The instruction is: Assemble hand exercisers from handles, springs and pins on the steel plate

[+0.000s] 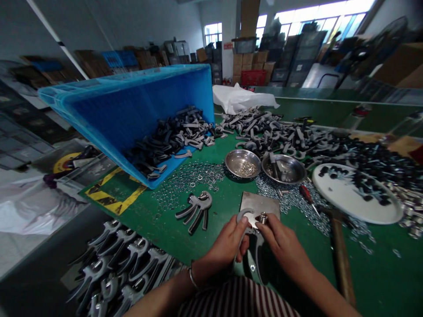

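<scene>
My left hand point(228, 243) and my right hand point(280, 240) meet over a grey-and-black hand-grip part point(254, 253) that lies at the near edge of a small steel plate point(256, 203). The left fingers pinch the part's curved grey loop point(243, 215). Fingers of the right hand are closed on a small metal spring point(263, 217) at the part's top. A finished pair of grips point(195, 210) lies on the green table to the left of the plate.
A tipped blue crate point(109, 110) spills grip parts. Two steel bowls point(243, 163) point(284, 168), scattered washers point(188, 178), a red screwdriver point(307, 196), a hammer point(340, 255), a white round tray point(343, 198) and assembled grips point(115, 264) at lower left surround the plate.
</scene>
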The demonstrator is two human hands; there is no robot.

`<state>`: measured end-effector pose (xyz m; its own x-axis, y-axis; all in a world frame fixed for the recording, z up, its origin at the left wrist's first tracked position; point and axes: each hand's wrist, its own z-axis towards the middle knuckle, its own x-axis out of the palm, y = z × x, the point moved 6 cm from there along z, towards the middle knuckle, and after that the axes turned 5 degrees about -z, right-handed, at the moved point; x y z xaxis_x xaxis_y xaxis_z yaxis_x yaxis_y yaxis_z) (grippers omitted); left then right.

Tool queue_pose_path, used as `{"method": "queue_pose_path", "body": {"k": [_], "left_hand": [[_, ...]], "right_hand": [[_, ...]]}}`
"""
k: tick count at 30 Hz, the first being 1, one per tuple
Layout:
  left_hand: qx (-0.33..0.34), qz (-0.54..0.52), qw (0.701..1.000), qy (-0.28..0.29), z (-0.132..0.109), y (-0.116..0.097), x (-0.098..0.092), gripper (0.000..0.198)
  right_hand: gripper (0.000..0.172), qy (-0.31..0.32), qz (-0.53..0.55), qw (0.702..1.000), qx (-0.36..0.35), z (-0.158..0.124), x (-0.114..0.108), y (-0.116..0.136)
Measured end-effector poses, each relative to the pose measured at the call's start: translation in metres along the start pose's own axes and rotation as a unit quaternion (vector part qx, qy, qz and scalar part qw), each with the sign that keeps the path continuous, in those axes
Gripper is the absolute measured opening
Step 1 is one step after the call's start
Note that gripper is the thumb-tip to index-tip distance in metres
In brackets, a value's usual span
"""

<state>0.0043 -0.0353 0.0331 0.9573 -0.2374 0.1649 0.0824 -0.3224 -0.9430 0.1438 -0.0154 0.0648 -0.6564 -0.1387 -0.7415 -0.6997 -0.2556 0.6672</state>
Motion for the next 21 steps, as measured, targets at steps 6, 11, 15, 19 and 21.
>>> {"method": "queue_pose_path", "body": {"k": [6,11,15,19,21], "left_hand": [[0.011,0.034,0.999,0.011,0.006,-0.001,0.01,0.051],[0.041,0.084,0.996,0.007,0.0,-0.001,0.01,0.048],[0.095,0.193,0.977,-0.011,-0.004,-0.005,0.0,0.049],[0.083,0.338,0.935,0.072,-0.005,-0.011,-0.001,0.065],[0.093,0.384,0.912,0.108,-0.009,-0.017,0.001,0.073]], "right_hand": [[0.022,0.024,0.035,0.999,-0.022,0.0,0.003,0.0],[0.025,0.006,0.076,0.997,-0.012,-0.007,0.006,-0.002],[0.026,0.031,0.083,0.996,-0.009,-0.014,0.004,0.0],[0.023,0.096,0.113,0.988,-0.031,-0.019,0.002,0.009],[0.024,0.097,0.137,0.985,-0.04,-0.023,-0.001,0.014]]}}
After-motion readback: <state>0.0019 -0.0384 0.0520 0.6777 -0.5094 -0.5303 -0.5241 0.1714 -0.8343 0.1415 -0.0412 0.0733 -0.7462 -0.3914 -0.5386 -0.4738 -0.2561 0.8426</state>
